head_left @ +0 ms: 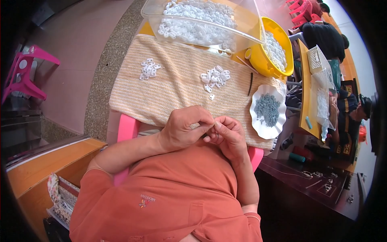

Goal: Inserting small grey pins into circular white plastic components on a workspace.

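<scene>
My left hand (186,124) and my right hand (230,139) meet in front of my belly, at the near edge of a striped towel (173,82). Both pinch with thumb and fingertips touching; whatever lies between them is too small and covered to make out. Beyond them on the towel sit two loose groups of small white plastic pieces with holes, a left pile (149,69) and a right pile (216,78). To the right, a white wavy-rimmed dish (263,132) holds many tiny grey-blue pieces (267,109). A thin black stick (250,84) lies near the dish.
A clear plastic bin (250,35) full of white pieces stands at the far edge. Beside it is a yellow basket (278,74) with more. A pink stool (30,72) is at the left. Other people sit at a table (305,76) on the right.
</scene>
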